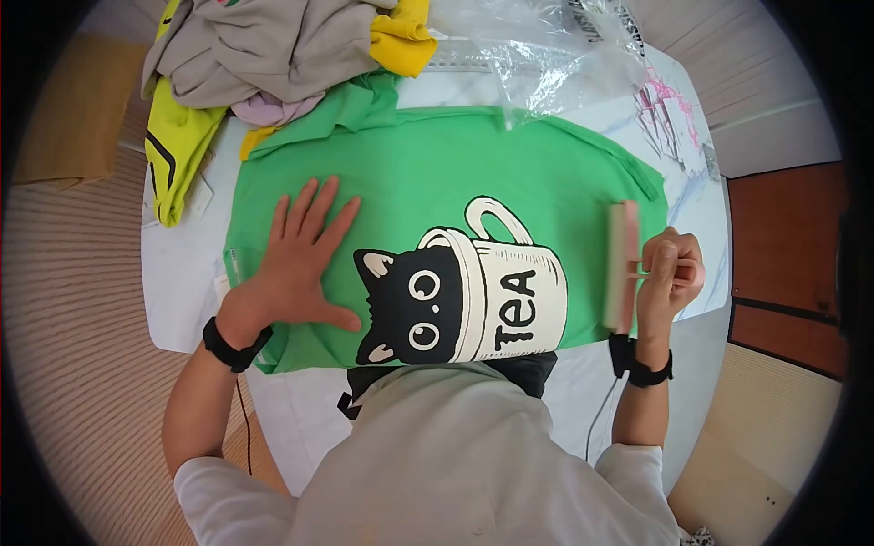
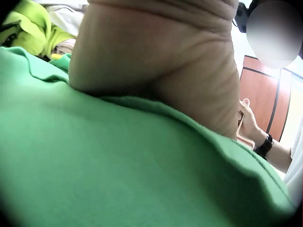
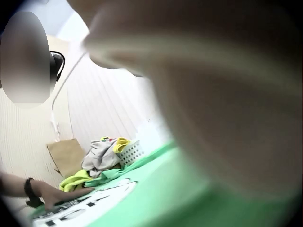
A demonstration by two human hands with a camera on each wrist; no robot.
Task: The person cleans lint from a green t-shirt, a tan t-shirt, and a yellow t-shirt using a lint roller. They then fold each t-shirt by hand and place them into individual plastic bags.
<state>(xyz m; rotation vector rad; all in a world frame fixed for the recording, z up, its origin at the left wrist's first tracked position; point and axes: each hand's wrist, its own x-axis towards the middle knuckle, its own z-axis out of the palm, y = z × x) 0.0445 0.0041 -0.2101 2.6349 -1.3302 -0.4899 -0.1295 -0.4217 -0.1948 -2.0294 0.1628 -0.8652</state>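
Observation:
A green shirt [image 1: 410,164] lies spread in front of me, printed with a black cat in a white mug marked "TEA". My left hand [image 1: 299,259] rests on its left part, fingers spread, beside the cat print. At the right side, my right hand [image 1: 672,273] grips the handle of a pink lint roller [image 1: 623,268]. The roller's long head stands lengthwise over the shirt's right edge, to the right of the mug print. The left wrist view shows a loop at the end of its handle. In the right wrist view, the right hand is blurred and fills the upper right.
At the back left is a heap of clothes [image 1: 273,50], with a neon yellow garment [image 1: 177,136] hanging forward. Behind the shirt lies a clear plastic bag [image 1: 564,73] by a white perforated basket [image 3: 131,152]. Paper tags [image 1: 669,118] with pink strings lie at the table's back right.

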